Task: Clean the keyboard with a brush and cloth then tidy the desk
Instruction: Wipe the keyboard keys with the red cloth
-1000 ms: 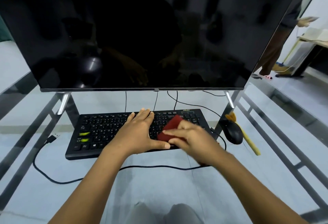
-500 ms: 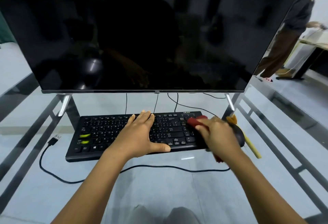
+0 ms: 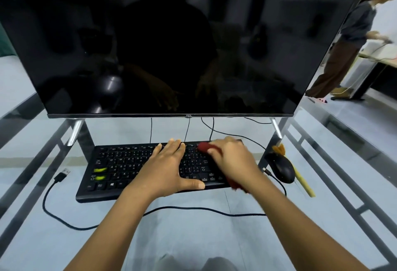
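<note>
**Right hand drags the red cloth back leftward over the keyboard**

Half a second ago that hand was out at the keyboard's right end, almost over the mouse; now it sits further left, over the upper right rows. Its fingers are curled tight round the cloth. One bunched end pokes out toward the top row, and a ragged tail trails below the wrist past the keyboard's front edge. The hand is a little blurred.

The left hand has not shifted. It lies flat on the middle keys, fingers straight and together, thumb stretched along the front edge, holding nothing.

The black keyboard rests on the glass desk in front of the dark monitor. Its cable loops round the near side to a loose USB plug on the left. The brush, with its yellow handle, lies on the glass just right of the mouse, bristles pointing away. At the far right of the room a second person stands beside a table.
</note>
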`<state>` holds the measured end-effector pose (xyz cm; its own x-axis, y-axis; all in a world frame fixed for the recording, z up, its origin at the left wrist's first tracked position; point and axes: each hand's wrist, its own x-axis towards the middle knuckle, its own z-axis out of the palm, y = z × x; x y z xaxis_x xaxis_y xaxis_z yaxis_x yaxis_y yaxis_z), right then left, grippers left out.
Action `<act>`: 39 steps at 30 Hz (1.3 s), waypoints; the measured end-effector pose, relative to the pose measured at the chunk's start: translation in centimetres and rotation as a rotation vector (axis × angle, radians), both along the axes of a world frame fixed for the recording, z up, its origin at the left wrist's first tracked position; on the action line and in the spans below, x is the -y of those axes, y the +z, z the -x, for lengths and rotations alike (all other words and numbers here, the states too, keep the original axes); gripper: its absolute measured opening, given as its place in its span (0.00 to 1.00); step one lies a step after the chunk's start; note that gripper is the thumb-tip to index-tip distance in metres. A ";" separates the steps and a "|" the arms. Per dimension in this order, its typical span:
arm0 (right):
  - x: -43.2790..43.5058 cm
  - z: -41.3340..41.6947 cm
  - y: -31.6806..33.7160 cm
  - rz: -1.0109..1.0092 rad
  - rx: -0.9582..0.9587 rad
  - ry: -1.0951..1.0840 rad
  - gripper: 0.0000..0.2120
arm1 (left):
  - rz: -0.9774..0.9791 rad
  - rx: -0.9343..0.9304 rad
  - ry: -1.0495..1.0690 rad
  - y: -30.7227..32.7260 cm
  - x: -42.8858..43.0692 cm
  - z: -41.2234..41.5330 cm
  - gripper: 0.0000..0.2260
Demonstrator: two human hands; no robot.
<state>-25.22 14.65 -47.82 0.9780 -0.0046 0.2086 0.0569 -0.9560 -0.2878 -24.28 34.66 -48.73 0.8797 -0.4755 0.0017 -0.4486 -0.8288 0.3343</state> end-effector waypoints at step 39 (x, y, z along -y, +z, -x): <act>-1.8 4.7 0.4 -0.033 -0.091 0.123 0.18 | -0.028 -0.008 -0.007 0.6 0.2 0.0 0.55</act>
<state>-29.95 16.41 -47.44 0.9865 0.1113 0.1206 0.1454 -0.9335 -0.3279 -24.28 34.44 -48.12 0.8764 -0.4813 -0.0188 -0.4517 -0.8347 0.3150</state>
